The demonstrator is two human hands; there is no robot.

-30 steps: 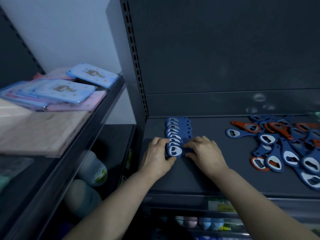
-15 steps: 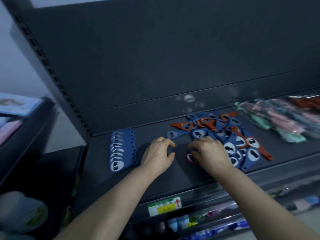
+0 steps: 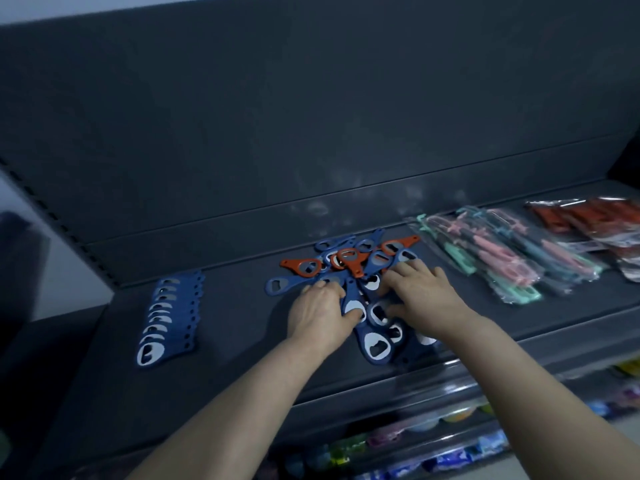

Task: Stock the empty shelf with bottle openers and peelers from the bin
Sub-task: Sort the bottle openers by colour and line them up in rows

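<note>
Left hand (image 3: 320, 315) and right hand (image 3: 424, 299) on the bottle opener pile (image 3: 346, 261)
Right lies spread flat on it — left is curled over blue ones, grip unclear.

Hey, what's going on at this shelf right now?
A person is stocking a dark shelf. The left hand and the right hand rest on a loose pile of blue and orange bottle openers mid-shelf. A neat overlapping row of blue openers lies to its left, bagged peelers to its right. Whether the left hand grips an opener is unclear.
</note>
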